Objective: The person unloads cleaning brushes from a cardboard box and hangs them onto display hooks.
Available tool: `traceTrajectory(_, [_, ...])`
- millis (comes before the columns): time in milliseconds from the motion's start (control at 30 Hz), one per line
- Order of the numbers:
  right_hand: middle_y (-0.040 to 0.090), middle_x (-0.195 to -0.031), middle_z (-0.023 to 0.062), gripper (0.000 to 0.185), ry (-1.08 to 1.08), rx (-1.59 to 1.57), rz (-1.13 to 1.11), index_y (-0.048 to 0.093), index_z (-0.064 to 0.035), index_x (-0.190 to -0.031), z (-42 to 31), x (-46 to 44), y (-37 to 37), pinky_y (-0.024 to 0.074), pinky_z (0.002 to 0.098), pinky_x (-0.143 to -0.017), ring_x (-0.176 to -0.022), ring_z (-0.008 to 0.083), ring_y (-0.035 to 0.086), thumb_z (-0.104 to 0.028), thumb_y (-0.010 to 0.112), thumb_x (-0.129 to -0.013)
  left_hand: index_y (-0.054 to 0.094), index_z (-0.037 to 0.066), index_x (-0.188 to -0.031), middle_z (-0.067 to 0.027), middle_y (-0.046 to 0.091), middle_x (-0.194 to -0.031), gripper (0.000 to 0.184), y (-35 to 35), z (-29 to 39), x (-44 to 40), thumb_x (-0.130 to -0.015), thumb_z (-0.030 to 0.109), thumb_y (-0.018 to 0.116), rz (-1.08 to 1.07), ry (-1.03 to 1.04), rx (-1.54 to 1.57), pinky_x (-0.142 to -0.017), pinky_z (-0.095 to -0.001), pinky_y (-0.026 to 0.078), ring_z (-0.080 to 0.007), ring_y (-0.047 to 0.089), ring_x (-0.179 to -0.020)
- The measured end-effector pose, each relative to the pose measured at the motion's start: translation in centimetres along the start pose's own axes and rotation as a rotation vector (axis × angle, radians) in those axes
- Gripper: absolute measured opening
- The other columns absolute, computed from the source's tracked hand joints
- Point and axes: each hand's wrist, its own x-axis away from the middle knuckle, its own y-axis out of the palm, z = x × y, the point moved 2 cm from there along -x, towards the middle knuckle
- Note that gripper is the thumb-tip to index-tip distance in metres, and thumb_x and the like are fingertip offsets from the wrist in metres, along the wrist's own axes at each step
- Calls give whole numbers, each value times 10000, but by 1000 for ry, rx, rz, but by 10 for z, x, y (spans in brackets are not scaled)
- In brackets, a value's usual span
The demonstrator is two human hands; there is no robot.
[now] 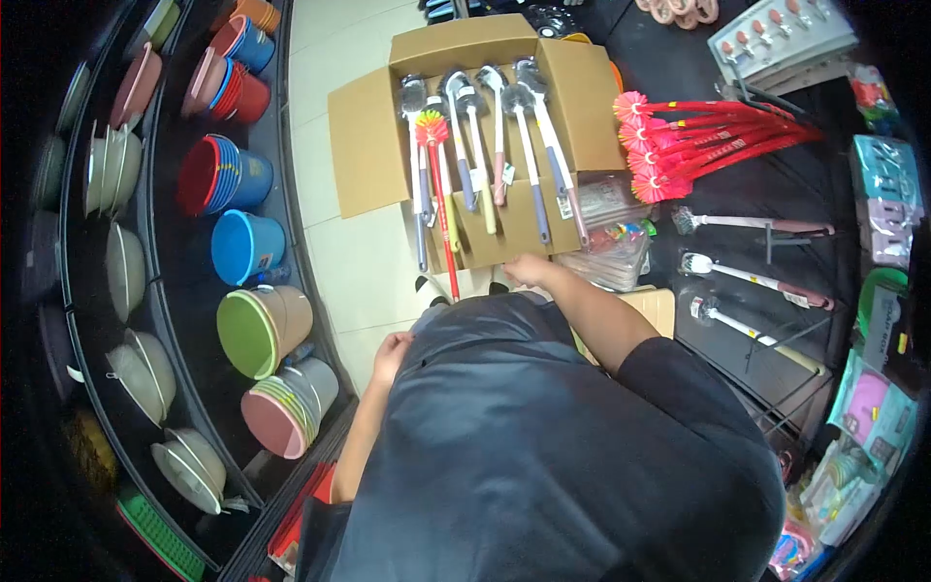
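Head view, and here's the box (361, 160), flaps spread, straight ahead of the person, long-handled brushes (518, 98) fanned inside, their handles resting over the near flap. The red brush (446, 218) pokes out furthest, past the edge. The hands are apart: right hand (527, 273) at that near edge, fingers curled, though whether it grips the cardboard I can't tell. Left hand (390, 359) hangs loose beside the shirt (553, 436), seemingly bare, its closure unclear.

If it's the box being handled, I'd say steady it with both hands and mind those overhanging handles; they could slide or catch.

Now the murky bits: the right fingertips are out of sight, the box's floor is covered, the shirt hides plenty below, and the picture's rim falls into black.
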Motion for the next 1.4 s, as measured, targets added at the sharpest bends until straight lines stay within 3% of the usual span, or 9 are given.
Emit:
traceTrajectory(100, [598,-781,55,300,190,-83,-121,607,-43,-935,-10,-23,17,400,278,-470,-605,142,532,-328,561,-854,535,-10,-990,-32,588,-875,179,-15,4,30,-920,155,535,84,28,-164,-754,-228,447,-95,540,-813])
traceTrajectory(333, [585,-794,65,340,203,-165,-151,587,-14,-992,-23,-60,88,427,320,-510,-664,168,544,-313,603,-830,572,-6,-947,-30,604,-836,226,-84,-43,59,-920,217,547,192,5,-315,-676,-234,454,-106,543,-734])
traceTrajectory(433, [586,-915,112,502,265,-130,58,475,-13,-1217,-23,-74,126,464,368,-614,-750,215,554,-264,628,-811,583,-3,-942,-41,608,-839,235,-111,-53,60,-911,227,550,171,-8,-280,-686,-244,454,-116,547,-752])
traceTrajectory(700, [607,-966,126,543,264,-320,311,418,-16,-1271,-33,-98,174,466,312,-718,-839,218,595,-246,619,-822,575,12,-991,-26,601,-864,223,-215,-93,30,-903,216,564,2,56,-239,-729,-228,444,-104,540,-793])
traceTrajectory(933, [543,-901,68,398,131,-946,341,462,-47,-1165,-115,-51,158,446,277,-563,-615,132,562,-352,481,-910,568,6,-984,-30,598,-854,228,-232,-39,7,-906,220,558,-108,59,-284,-705,-231,453,-101,544,-764])
traceTrajectory(1033, [430,-676,-12,395,94,-1176,338,481,-71,-1035,-115,-48,143,266,222,-374,-429,82,343,-437,358,-956,558,-4,-973,-39,599,-864,226,-238,-34,-10,-909,213,553,-60,40,-418,-713,-235,457,-108,549,-777])
traceTrajectory(1200, [354,-577,-66,488,-19,-1269,432,492,-92,-981,-151,8,113,201,226,-368,-413,59,272,-507,235,-967,567,4,-977,-44,601,-878,233,-225,-11,-36,-894,221,561,-172,70,-314,-719,-231,463,-110,554,-784])
traceTrajectory(1333, [440,-620,-43,320,-70,-1064,508,481,-92,-969,-163,50,110,293,223,-403,-455,59,375,-402,402,-960,573,8,-981,-33,602,-852,233,-206,10,-43,-886,221,563,-154,73,-334,-707,-226,458,-105,549,-763])
traceTrajectory(1400, [527,-727,-6,182,-468,-735,997,472,-80,-1012,-174,64,115,397,230,-510,-576,75,491,-205,552,-907,581,16,-976,-24,602,-835,233,-207,3,-59,-879,228,569,-183,95,-307,-695,-227,456,-101,546,-750])
